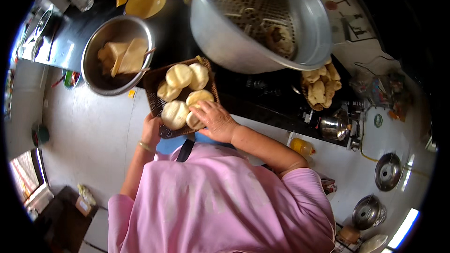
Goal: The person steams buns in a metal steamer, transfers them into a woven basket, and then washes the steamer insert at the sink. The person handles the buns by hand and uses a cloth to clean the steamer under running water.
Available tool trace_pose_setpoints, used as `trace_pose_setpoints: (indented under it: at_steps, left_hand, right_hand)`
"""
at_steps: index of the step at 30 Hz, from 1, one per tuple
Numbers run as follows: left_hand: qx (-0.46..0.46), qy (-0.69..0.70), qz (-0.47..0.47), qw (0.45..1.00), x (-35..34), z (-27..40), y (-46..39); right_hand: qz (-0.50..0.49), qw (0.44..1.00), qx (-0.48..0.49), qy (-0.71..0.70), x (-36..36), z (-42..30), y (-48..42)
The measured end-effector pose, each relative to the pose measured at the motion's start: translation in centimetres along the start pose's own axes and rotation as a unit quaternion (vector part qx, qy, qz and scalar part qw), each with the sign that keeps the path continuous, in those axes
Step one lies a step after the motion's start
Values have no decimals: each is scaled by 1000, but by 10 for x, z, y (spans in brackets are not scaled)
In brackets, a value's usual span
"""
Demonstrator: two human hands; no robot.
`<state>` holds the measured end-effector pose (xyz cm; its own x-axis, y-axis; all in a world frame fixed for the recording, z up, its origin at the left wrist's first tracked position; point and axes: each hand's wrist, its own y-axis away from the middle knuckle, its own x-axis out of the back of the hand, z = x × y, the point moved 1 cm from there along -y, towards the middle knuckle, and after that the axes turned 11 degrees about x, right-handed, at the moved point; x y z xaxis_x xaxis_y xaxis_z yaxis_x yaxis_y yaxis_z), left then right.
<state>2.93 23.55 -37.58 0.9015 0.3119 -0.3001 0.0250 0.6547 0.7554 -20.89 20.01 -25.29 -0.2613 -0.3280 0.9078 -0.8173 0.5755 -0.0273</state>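
Observation:
My left hand (152,130) grips the near left corner of a brown woven basket (153,93), which is tilted over the counter's edge. Several pale, round steamed buns (179,76) lie in it, some joined in pairs. My right hand (216,119) rests on a bun (199,97) at the basket's right side, fingers curved over it; whether it grips the bun is hard to tell. Beyond stands a large aluminium steamer pot (225,38) with a perforated rack (242,3) inside. One browned bun-like piece (280,40) lies on that rack.
Left of the basket is a steel bowl (88,56) with flat tan pieces and sticks, and behind it a yellow bowl (146,3). A second basket of buns (320,86) and a steel kettle (333,128) are at the right. An orange bottle (301,146) stands below the counter.

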Motion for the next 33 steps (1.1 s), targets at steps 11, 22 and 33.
trace_pose_setpoints:
  at_steps: [11, 22, 33]
  left_hand:
    - [2, 11, 5, 1000, 2, -4, 0]
    - [10, 21, 26, 999, -4, -4, 4]
    - [-18, 33, 7, 999, -11, -3, 9]
  right_hand:
    - [163, 986, -20, 8, 255, 6, 22]
    - [-183, 929, -316, 65, 236, 206, -9]
    - [-130, 925, -356, 35, 206, 241, -9]
